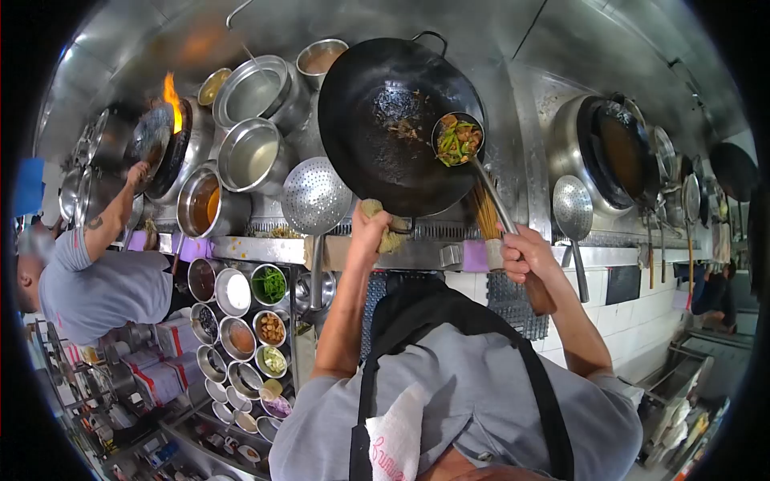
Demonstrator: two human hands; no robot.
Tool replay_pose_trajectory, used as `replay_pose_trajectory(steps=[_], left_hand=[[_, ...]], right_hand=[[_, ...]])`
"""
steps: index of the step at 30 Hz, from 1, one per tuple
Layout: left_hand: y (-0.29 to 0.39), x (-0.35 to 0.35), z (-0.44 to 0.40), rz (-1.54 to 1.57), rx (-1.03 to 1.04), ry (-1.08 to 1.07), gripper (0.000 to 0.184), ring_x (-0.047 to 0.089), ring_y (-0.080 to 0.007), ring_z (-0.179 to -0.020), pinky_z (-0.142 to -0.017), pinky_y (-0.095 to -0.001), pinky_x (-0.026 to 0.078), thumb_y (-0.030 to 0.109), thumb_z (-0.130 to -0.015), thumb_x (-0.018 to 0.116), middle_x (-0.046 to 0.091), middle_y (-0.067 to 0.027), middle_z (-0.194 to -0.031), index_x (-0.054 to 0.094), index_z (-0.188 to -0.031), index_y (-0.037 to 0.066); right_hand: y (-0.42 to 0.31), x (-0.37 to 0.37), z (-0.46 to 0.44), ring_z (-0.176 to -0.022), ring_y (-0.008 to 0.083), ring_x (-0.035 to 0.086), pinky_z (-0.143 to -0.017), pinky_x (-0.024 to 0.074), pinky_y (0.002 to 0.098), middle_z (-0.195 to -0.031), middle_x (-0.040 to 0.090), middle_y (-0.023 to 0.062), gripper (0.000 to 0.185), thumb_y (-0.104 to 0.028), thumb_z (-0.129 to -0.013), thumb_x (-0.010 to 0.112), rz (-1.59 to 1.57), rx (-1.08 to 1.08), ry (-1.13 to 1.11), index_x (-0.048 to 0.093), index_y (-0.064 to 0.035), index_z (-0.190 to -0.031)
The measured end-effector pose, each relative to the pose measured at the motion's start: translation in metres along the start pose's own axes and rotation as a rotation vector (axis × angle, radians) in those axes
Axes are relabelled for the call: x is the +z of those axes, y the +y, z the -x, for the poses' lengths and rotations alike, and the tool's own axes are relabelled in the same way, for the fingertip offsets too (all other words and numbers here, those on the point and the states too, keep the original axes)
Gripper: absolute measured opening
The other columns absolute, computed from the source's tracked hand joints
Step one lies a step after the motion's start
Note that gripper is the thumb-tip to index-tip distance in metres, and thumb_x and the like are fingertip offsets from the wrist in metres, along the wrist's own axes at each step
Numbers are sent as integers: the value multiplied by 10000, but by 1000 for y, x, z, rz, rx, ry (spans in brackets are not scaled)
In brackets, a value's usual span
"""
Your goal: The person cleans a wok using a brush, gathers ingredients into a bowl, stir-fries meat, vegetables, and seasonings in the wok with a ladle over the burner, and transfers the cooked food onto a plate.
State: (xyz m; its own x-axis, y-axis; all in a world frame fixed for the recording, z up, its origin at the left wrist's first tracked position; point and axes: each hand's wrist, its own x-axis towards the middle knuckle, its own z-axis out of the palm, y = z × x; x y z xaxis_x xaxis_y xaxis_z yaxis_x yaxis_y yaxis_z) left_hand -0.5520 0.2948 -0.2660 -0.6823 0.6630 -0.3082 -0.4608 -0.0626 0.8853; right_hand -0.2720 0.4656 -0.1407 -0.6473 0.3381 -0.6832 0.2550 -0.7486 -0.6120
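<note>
My left hand (371, 230) is closed round a folded yellowish cloth (391, 240) at the near handle of a big black wok (361, 120). The wok is tilted up over the stove, with oily scraps left on its inner surface. In my right hand (528, 255), the fingers are wrapped round the long handle of a metal ladle (495, 195). Cooked green vegetables with brownish pieces (458, 143) fill the ladle's bowl, which is at the wok's right side. A bamboo brush (486, 210) stands behind the ladle's handle.
A perforated skimmer (316, 196) lies left of the wok, near several metal pots (253, 154). Bowls of ingredients (269, 284) stand at lower left. Another person (104, 268) holds a wok beside a flame (172, 100). A second wok (618, 152) and skimmer (573, 207) are right.
</note>
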Motion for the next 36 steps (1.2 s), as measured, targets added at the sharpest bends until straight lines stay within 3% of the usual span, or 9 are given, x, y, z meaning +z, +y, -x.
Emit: replay_pose_trajectory(steps=[8, 13, 17, 19, 27, 29, 31, 32, 36], left_hand=[[15, 28, 29, -521, 309, 81, 548, 594, -187, -914, -810, -330, 508, 21, -761, 625, 607, -96, -1025, 459, -1281, -32], [-4, 18, -7, -206, 144, 83, 420, 628, -199, -845, -763, -325, 536, 19, -776, 609, 611, -103, -968, 488, -1175, -33], [-4, -3, -27, 197, -259, -161, 235, 710, -358, -673, -593, -488, 629, 40, -808, 601, 646, -170, -910, 527, -1029, 9], [-10, -9, -37, 337, -406, -174, 303, 721, -404, -870, -717, -517, 631, 114, -848, 635, 682, -259, -1040, 529, -1117, 22], [-49, 29, -109, 521, -464, -167, 182, 695, -352, -914, -800, -552, 608, 134, -885, 632, 663, -166, -1016, 583, -1044, 59], [-44, 35, -112, 384, -403, -54, 252, 705, -348, -797, -691, -486, 619, 162, -872, 667, 659, -187, -971, 561, -1050, 18], [-53, 22, -109, 104, -143, -113, 378, 695, -345, -886, -768, -476, 598, 251, -864, 731, 645, -191, -969, 550, -1109, 25], [-72, 6, -101, -336, 155, 142, 576, 674, -363, -951, -844, -490, 573, 318, -815, 798, 602, -223, -1083, 521, -1235, 39], [-38, -58, 6, -1310, 74, 203, 837, 623, -429, -1028, -882, -492, 562, 331, -753, 815, 475, -273, -1303, 403, -1427, 57]], right_hand=[[-16, 46, 24, -433, 18, 332, -375, 320, 225, -702, 400, -42, 427, -166, -1070, 457, -240, 13, -330, 391, -120, -1489], [-3, 33, 11, -392, 0, 312, -330, 295, 201, -684, 379, -50, 456, -206, -1088, 440, -438, -60, -743, 373, -117, -1531], [3, 36, 1, -387, -1, 316, -315, 280, 212, -683, 384, -58, 446, -200, -1090, 438, -329, -53, -619, 386, -98, -1520], [-1, 40, -1, -401, -5, 328, -318, 272, 203, -689, 389, -63, 425, -191, -1086, 449, -327, -34, -565, 419, -74, -1493], [10, 30, -21, -401, 1, 349, -330, 364, 194, -693, 402, -42, 397, -177, -1094, 415, -314, 44, -357, 433, -60, -1472], [12, 33, -15, -406, 4, 360, -334, 372, 198, -696, 405, -39, 402, -185, -1098, 404, -289, 24, -294, 425, -63, -1481], [19, 22, -14, -401, 16, 349, -324, 349, 203, -697, 397, -36, 417, -211, -1109, 380, -375, 8, -323, 408, -64, -1498], [23, 17, -14, -399, 16, 332, -320, 326, 200, -693, 390, -39, 420, -212, -1109, 381, -419, 15, -323, 407, -64, -1501], [37, 15, -6, -392, 30, 329, -317, 317, 213, -703, 392, -27, 450, -205, -1114, 352, -428, -11, -213, 348, -55, -1538]])
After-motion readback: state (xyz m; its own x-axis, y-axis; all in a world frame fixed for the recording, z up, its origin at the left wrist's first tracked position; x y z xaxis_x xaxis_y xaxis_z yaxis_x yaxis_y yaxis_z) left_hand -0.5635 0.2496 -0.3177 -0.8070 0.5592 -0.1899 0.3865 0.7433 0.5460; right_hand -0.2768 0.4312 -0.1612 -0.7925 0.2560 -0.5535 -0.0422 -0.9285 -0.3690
